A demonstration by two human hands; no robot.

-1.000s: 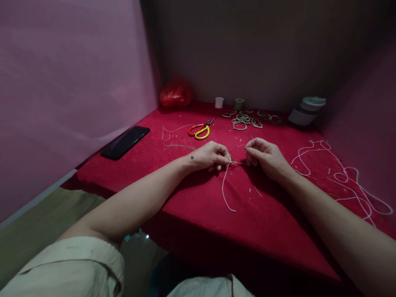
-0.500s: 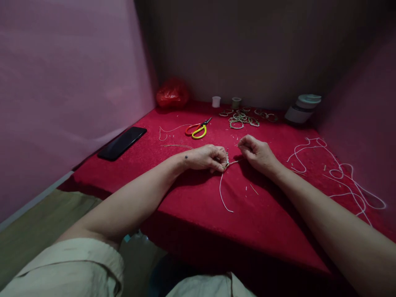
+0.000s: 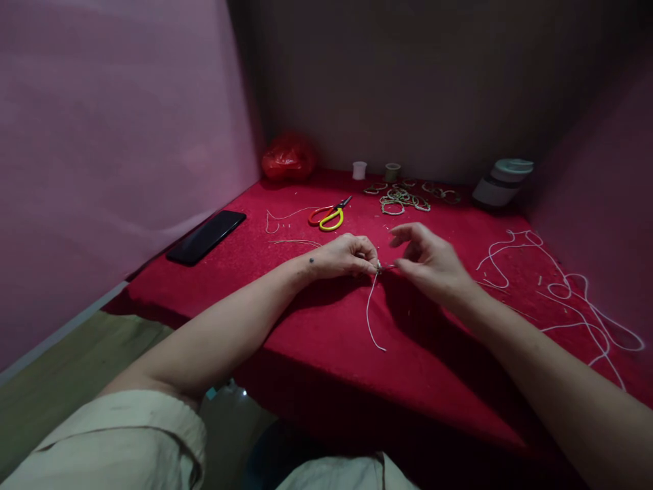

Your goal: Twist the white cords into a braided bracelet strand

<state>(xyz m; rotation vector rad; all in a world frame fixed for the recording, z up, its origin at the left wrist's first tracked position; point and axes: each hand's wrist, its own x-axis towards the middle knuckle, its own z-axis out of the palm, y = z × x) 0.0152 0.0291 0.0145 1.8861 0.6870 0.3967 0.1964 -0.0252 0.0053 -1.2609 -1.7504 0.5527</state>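
My left hand (image 3: 347, 256) rests on the red cloth table (image 3: 316, 320) with its fingers pinched on a small knotted piece of white cord (image 3: 371, 306). The cord's loose tail curves toward me across the cloth. My right hand (image 3: 428, 262) hovers just right of the knot. Its thumb and forefinger pinch a short end of the same cord, and the other fingers are lifted and spread.
Orange and yellow scissors (image 3: 329, 214) lie behind my hands. A pile of finished cord rings (image 3: 403, 199) and two small spools (image 3: 376, 171) sit at the back. A black phone (image 3: 207, 235) lies at the left edge, long loose cord (image 3: 566, 292) at the right, a jar (image 3: 503, 182) and a red bag (image 3: 288, 156) by the wall.
My right hand has lifted off the cloth and moved closer to the left one, its outer fingers now spread. The left hand has stayed put on the knot.
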